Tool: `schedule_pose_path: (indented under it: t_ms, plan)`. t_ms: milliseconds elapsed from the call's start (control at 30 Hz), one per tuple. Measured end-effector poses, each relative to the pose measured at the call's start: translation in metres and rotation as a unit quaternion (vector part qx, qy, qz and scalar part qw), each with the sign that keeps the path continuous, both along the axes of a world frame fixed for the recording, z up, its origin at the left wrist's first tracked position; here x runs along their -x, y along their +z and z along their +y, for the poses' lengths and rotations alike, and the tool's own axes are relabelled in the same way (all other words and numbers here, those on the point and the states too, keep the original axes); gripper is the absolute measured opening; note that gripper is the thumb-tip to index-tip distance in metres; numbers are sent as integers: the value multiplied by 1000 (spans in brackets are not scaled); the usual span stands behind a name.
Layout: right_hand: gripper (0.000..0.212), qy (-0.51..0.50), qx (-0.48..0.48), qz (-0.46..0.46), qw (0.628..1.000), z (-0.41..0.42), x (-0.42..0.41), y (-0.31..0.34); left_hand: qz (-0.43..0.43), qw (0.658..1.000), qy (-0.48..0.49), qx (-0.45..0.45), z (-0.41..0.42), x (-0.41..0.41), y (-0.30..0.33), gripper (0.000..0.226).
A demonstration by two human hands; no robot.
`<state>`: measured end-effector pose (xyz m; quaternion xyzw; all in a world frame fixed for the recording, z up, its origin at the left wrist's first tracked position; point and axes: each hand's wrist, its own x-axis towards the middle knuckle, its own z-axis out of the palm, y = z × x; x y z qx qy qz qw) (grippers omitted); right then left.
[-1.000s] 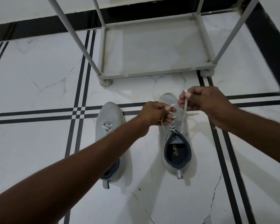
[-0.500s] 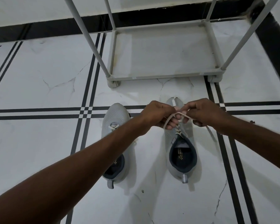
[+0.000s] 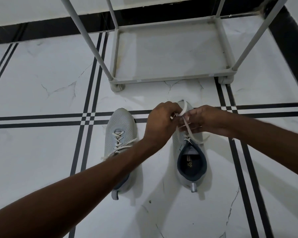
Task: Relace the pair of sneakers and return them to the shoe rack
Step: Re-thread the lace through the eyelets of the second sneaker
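Two light grey sneakers stand side by side on the floor, toes toward the rack. The left sneaker [image 3: 120, 134] has its white lace threaded, with loose ends trailing; my left forearm crosses over its heel. Above the toe half of the right sneaker [image 3: 190, 162], my left hand [image 3: 162, 122] and my right hand [image 3: 206, 119] meet, both pinching its white lace [image 3: 187, 129], which loops up between the fingers. The shoe rack [image 3: 170, 80], a pale grey tube frame, stands just beyond the shoes with its bottom shelf bare.
The floor is white marble tile [image 3: 41, 160] with black double stripes. A black skirting band [image 3: 41, 30] runs along the wall behind the rack and down the right side.
My hands have drawn together over the right sneaker's toe. The lace, earlier stretched between them, is now looped up between my fingers. The view has shifted slightly.
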<state>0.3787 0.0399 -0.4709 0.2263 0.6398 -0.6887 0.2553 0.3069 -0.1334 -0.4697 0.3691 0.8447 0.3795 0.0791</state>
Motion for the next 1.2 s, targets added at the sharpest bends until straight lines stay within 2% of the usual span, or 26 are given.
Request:
schedule_pose_path:
  t_ms: [100, 200, 267, 333, 367, 433, 500, 533, 567, 600, 700, 800, 867, 900, 933, 1000, 1067, 1100, 1167, 1200]
  plan:
    - [19, -86, -66, 21, 994, 10, -5, -1, -190, 979, 70, -25, -3, 2, -8, 3]
    - [21, -211, -144, 27, 967, 18, -11, 0, -354, 929, 100, -29, -16, 8, -21, 12]
    - [24, -312, -205, 4, 928, 29, -18, -1, -425, 892, 151, -8, -32, 11, -32, 14]
    - [23, -341, -246, -21, 907, 39, -28, -5, -456, 863, 215, 29, -50, 15, -40, 13]
    - [23, -333, -244, -33, 910, 42, -33, -6, -445, 867, 218, 51, -57, 17, -44, 13]
    - [20, -302, -206, -45, 929, 40, -39, -10, -385, 905, 157, 87, -58, 20, -45, 12]
    - [18, -256, -188, -23, 948, 34, -37, -13, -248, 960, 59, 117, -47, 18, -38, 13]
    - [18, -229, -206, 1, 951, 33, -36, -14, -152, 980, -1, 132, -36, 14, -34, 23]
    - [18, -195, -250, 34, 948, 32, -34, -15, -75, 986, -61, 137, -24, 9, -30, 36]
    - [18, -151, -322, 75, 931, 32, -32, -15, -36, 983, -109, 142, -13, 3, -27, 46]
    - [19, -36, -542, 165, 824, 36, -32, -17, -52, 974, -146, 163, 12, -7, -25, 51]
    - [19, 15, -664, 99, 741, 39, -40, -27, -59, 973, -134, 179, 16, -5, -30, 31]
    - [21, 81, -699, 80, 706, 38, -49, -37, -96, 973, -113, 174, 12, -2, -32, 22]
    - [25, 103, -687, 99, 713, 37, -52, -40, -110, 974, -103, 170, 10, -1, -32, 19]
    - [30, 105, -648, 127, 744, 33, -53, -43, -116, 975, -95, 166, 9, -1, -33, 17]
    - [35, 73, -527, 157, 832, 21, -51, -42, -122, 976, -85, 157, 10, -2, -31, 15]
    - [33, 31, -421, 146, 894, 9, -47, -44, -133, 977, -78, 150, 12, -1, -25, 13]
    - [26, 9, -387, 135, 912, 3, -46, -45, -139, 976, -78, 148, 12, -1, -24, 12]
    - [12, -19, -358, 128, 925, -3, -46, -44, -141, 976, -77, 147, 12, -1, -21, 10]
    - [13, -33, -347, 128, 929, -4, -48, -44, -144, 975, -75, 149, 12, -3, -21, 9]
